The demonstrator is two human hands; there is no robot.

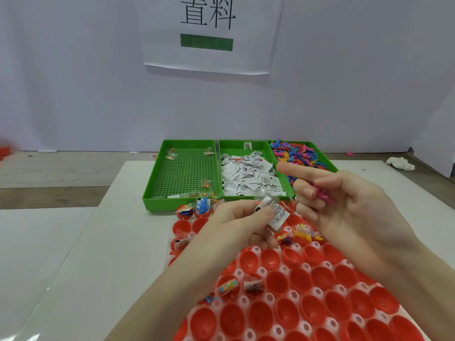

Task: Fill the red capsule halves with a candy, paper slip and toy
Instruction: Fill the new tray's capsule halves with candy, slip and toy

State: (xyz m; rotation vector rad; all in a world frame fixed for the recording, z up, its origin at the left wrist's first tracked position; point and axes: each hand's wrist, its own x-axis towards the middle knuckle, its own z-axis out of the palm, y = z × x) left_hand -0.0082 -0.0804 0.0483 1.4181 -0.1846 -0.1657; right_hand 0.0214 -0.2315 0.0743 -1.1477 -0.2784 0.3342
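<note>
Red capsule halves (298, 301) sit in a white holder tray that fills the lower middle of the view. My left hand (236, 225) pinches a white paper slip (275, 212) between thumb and fingers above the tray's far rows. My right hand (344, 200) hovers beside it with the index finger extended and the other fingers curled round a pink toy (323, 194). Several halves hold items: one has a candy packet (227, 286), its neighbour a slip and toy (253, 286), and others sit filled at the far end (299, 232).
Three green bins stand behind the capsule tray: the left one (183, 173) holds a few candy packets, the middle one (248, 178) a heap of paper slips, the right one (300, 156) coloured toys. A crumpled white cloth (400, 163) lies far right. A white wall with a sign stands behind.
</note>
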